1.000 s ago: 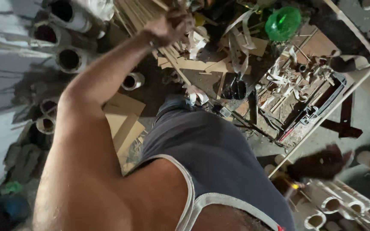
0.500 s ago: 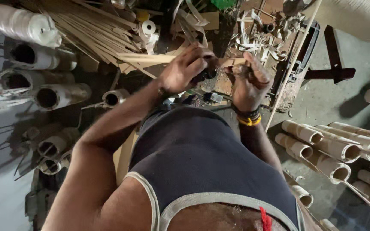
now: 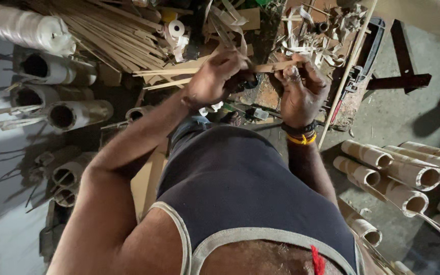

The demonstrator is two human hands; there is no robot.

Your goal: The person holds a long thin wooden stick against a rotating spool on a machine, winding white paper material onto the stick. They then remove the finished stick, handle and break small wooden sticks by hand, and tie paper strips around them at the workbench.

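Observation:
My left hand and my right hand meet in front of my chest, both closed on one thin flat bamboo strip that runs level between them. The strip's left part continues past my left hand as long pale slats. My right wrist carries a black and a yellow band. A small dark object sits under my left palm; I cannot tell what it is. My dark sleeveless shirt fills the lower middle of the view.
A heap of split bamboo strips lies at the top left. Cut bamboo tubes lie on the left and more tubes on the right. Shavings and scraps cover a work surface ahead, beside a long thin stick.
My left arm came down from a high reach and my right hand came into view. Both hands now hold the strip closer together, and the view has tilted down towards them.

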